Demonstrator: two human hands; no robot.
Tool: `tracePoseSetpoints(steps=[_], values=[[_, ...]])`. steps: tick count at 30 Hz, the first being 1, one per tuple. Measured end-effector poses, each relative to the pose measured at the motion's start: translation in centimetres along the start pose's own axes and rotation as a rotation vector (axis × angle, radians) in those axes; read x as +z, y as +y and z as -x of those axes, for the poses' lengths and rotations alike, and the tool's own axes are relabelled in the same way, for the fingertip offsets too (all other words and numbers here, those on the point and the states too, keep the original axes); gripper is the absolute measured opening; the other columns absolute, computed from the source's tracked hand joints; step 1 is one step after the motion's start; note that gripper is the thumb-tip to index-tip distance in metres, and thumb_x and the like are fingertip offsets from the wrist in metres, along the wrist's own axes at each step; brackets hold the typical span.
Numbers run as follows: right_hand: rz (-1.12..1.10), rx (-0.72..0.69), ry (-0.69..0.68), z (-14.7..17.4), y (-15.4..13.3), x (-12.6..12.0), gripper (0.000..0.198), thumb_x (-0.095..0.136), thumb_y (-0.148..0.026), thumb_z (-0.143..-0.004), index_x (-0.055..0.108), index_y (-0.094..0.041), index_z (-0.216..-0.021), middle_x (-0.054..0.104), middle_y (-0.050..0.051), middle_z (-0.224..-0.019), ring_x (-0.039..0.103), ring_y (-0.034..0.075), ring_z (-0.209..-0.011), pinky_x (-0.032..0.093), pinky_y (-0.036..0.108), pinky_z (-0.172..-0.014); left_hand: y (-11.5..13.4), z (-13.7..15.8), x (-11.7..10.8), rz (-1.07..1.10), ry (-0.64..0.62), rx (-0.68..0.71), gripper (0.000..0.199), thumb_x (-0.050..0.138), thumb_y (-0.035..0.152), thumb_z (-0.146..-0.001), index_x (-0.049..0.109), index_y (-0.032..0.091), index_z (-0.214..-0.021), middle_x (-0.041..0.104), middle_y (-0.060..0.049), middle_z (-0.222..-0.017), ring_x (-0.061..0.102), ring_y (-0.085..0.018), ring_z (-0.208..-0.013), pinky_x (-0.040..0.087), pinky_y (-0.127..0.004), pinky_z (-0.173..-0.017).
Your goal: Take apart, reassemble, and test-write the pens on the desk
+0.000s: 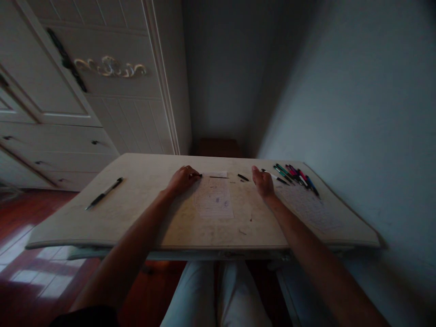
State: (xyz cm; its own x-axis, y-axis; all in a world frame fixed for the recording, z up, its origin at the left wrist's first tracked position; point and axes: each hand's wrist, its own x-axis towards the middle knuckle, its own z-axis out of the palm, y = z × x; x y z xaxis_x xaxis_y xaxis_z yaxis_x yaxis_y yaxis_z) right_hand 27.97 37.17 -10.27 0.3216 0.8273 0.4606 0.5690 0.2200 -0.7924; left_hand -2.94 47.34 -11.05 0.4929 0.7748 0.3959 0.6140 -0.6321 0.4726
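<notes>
The left hand (184, 180) pinches a small black piece (200, 175) near a thin dark rod (218, 177) on the pale desk (139, 195), seemingly handling pen parts (243, 177), with careful alignment called for next; the curled right hand's (263, 182) hold is unclear.

A white cabinet (132, 111) stands behind the table (143, 181) to its left, a bluish wall (357, 113) at its right, reddish floor (20, 206) below its left side, something brown (218, 147) behind its far edge.

Dim; glare on floor (44, 278); blurred edges
</notes>
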Motion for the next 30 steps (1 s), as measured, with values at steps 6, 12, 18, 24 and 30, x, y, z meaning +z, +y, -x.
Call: tracePoseSetpoints(steps=[6,12,18,24,30], values=[[0.055,-0.013,0.019,-0.1,0.1,-0.1,0.064,0.037,-0.072,-0.085,0.024,-0.025,-0.043,0.022,-0.004,-0.043,0.024,0.008,-0.042,0.018,0.028,-0.044,0.1,-0.6,0.4,0.294,0.158,-0.009,0.01,0.069,0.027,-0.077,0.07,0.019,-0.081,0.072,-0.005,-0.083,0.063,-0.018,-0.075,0.051,-0.03,-0.071],[0.078,-0.021,0.017,0.0,0.1,0.0,0.063,0.037,-0.069,-0.086,0.024,-0.024,-0.043,0.023,-0.004,-0.043,0.025,0.008,-0.041,0.019,0.028,-0.045,0.3,-1.0,0.8,0.751,0.272,-0.138,0.032,0.077,0.027,-0.067,0.061,0.017,-0.092,0.067,-0.004,-0.083,0.069,-0.018,-0.073,0.055,-0.031,-0.065],[0.079,-0.025,0.022,0.0,0.3,0.1,0.062,0.038,-0.068,-0.086,0.023,-0.024,-0.045,0.022,-0.004,-0.044,0.024,0.008,-0.043,0.018,0.028,-0.045,1.6,-0.7,-0.1,1.042,0.292,-0.295,0.039,0.082,0.027,-0.063,0.061,0.016,-0.093,0.064,-0.001,-0.081,0.071,-0.02,-0.078,0.06,-0.035,-0.069],[0.073,-0.031,0.002,0.0,0.6,0.3,0.061,0.038,-0.068,-0.086,0.023,-0.025,-0.046,0.021,-0.004,-0.046,0.023,0.009,-0.044,0.018,0.028,-0.045,1.9,-0.8,-1.4,1.426,0.292,-0.454,0.023,0.077,0.011,-0.066,0.058,0.017,-0.078,0.072,-0.005,-0.087,0.071,-0.02,-0.09,0.057,-0.036,-0.085],[0.093,-0.048,-0.008,0.1,0.5,0.3,0.062,0.039,-0.067,-0.086,0.023,-0.025,-0.044,0.022,-0.004,-0.045,0.024,0.009,-0.043,0.019,0.028,-0.045,1.1,-1.0,-2.1,1.488,0.356,-0.537,0.02,0.076,0.012,-0.067,0.061,0.018,-0.08,0.07,-0.001,-0.075,0.066,-0.013,-0.067,0.052,-0.022,-0.06]])
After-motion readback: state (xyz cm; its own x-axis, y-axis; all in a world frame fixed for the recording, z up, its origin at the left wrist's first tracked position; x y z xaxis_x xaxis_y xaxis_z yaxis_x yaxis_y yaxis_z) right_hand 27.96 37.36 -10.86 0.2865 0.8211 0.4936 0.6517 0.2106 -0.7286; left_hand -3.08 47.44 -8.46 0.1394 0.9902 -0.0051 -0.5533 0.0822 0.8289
